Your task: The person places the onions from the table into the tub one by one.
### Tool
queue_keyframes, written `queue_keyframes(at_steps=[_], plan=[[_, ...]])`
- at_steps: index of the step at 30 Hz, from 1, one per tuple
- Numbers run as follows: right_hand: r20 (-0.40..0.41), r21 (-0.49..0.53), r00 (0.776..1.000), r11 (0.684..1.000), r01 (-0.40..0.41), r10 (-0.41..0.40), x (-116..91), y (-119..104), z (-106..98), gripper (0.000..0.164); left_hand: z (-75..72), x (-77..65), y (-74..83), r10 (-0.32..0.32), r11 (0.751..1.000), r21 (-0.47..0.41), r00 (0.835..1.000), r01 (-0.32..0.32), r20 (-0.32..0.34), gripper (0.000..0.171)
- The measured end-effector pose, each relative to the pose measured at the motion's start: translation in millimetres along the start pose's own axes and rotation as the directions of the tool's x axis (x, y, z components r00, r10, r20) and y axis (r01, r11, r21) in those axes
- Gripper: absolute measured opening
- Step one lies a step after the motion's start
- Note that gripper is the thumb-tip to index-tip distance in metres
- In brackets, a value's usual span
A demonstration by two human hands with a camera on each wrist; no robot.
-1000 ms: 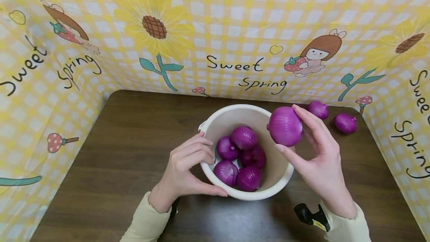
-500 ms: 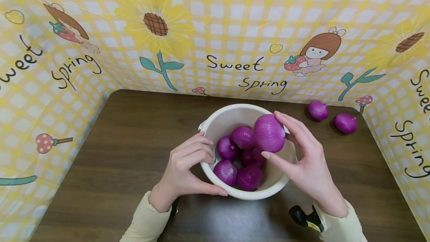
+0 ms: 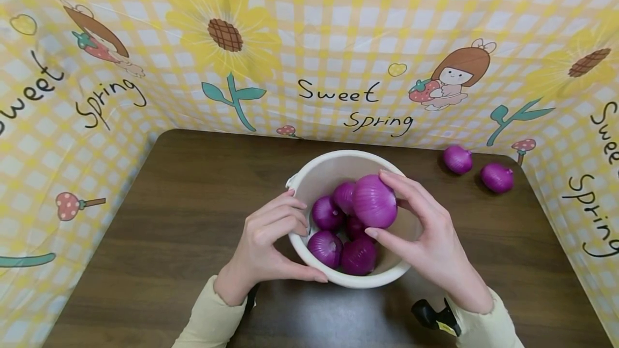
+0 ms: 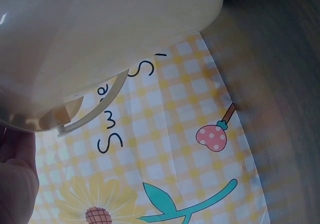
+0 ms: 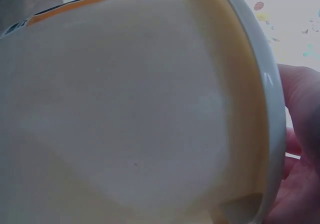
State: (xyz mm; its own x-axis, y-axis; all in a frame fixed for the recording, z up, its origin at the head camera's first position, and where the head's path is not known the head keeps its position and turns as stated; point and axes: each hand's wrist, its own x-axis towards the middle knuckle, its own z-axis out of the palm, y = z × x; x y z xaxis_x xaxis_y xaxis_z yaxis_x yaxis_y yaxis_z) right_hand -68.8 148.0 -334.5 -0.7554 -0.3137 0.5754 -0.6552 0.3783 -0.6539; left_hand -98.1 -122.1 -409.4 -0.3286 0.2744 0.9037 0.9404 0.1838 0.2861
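A white bucket [image 3: 355,282] stands on the table with several peeled-looking red onions [image 3: 325,248] inside. My left hand [image 3: 263,240] holds its left side, fingers at the rim and thumb along the front edge. Over the bucket's opening, my right hand [image 3: 430,235] grips another red onion [image 3: 374,201] between thumb and fingers; it partly covers the onions below. The left wrist view has the bucket's outer wall [image 4: 110,29] and its handle [image 4: 100,106], with part of the left hand [image 4: 17,184]. In the right wrist view, the right hand [image 5: 302,134] shows beyond the bucket rim [image 5: 272,94].
Two more red onions, one [image 3: 457,159] behind the other [image 3: 497,178], lie at the table's back right corner. The dark wooden table [image 3: 193,192] is enclosed by a yellow checked cloth [image 3: 329,26] on the back and both sides.
My right hand has carried its onion leftward and toward me, from the bucket's right rim to over the opening. The left hand and the bucket stay in place.
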Motion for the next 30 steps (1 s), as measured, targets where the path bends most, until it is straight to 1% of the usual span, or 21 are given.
queue_keyframes(at_steps=[2, 7, 16, 23, 26, 30], plan=[[0.004, 0.001, 1.0, 1.0, 0.008, -0.008, 3.6, -8.6, 0.3, 0.08, 0.0, 0.2, 0.0, 0.0, 1.0, -0.001, 1.0, 0.0, 0.0, 0.06], [0.013, -0.004, 1.0, 1.0, 0.01, -0.01, 2.5, -5.4, 1.2, 0.078, -0.1, 0.7, -0.2, -0.002, 1.0, -0.001, 1.0, 0.002, 0.001, 0.06], [0.028, -0.019, 1.0, 1.0, -0.011, 0.012, -3.3, 11.9, 2.9, 0.085, -0.6, 1.0, 0.0, -0.013, 1.0, -0.007, 1.0, 0.013, 0.007, 0.06], [0.041, -0.023, 0.998, 0.999, -0.045, 0.046, -7.2, 20.8, 1.4, 0.087, -0.6, 2.0, -0.1, -0.008, 1.0, -0.003, 1.0, 0.008, 0.006, 0.059], [0.042, -0.016, 0.998, 0.999, -0.044, 0.045, -6.3, 19.5, 0.4, 0.084, -0.8, 2.7, -0.2, -0.006, 1.0, -0.002, 1.0, 0.006, 0.005, 0.059], [0.029, 0.0, 0.999, 1.0, -0.024, 0.024, -1.9, 9.8, -1.4, 0.074, -1.2, 3.5, -0.4, -0.004, 1.0, -0.001, 1.0, 0.004, 0.005, 0.06]])
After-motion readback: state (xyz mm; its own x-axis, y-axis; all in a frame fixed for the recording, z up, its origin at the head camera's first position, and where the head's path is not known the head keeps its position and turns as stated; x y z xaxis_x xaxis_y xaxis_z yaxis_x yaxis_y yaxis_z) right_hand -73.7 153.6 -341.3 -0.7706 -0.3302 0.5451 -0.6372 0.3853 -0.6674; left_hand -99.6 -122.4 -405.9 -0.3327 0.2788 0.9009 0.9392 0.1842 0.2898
